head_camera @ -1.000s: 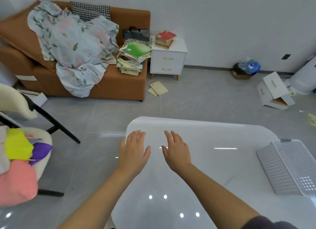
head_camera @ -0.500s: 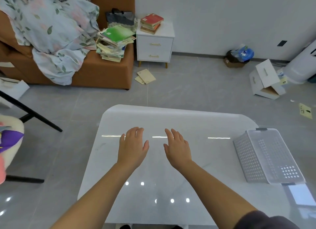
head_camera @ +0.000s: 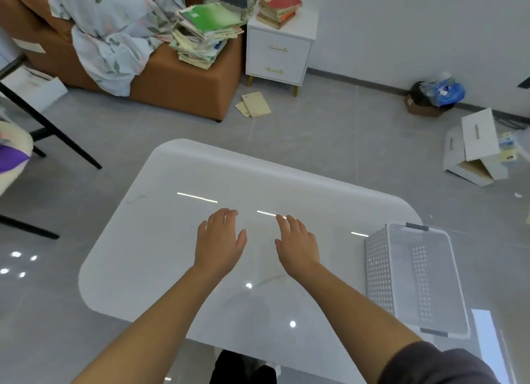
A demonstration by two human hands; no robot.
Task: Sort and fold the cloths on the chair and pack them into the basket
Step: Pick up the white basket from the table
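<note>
My left hand (head_camera: 219,240) and my right hand (head_camera: 298,244) are stretched out side by side over the middle of the white table (head_camera: 160,228), palms down, fingers straight, holding nothing. A white perforated basket (head_camera: 378,269) stands on the table's right side, a little right of my right hand, with nothing visible in it. At the far left edge only a corner of the cream chair (head_camera: 17,142) shows, with a purple cloth (head_camera: 11,160) on it. The other cloths are out of view.
An orange sofa (head_camera: 183,82) with a floral sheet (head_camera: 114,39) and a stack of books (head_camera: 206,30) stands at the back left. Beside it is a white nightstand (head_camera: 279,51). Cardboard boxes (head_camera: 476,148) lie on the grey floor at the right.
The view has swung right and down: the chair and its cloths slid almost out at the left, and the basket came closer to centre. Both hands stay flat and apart over the table.
</note>
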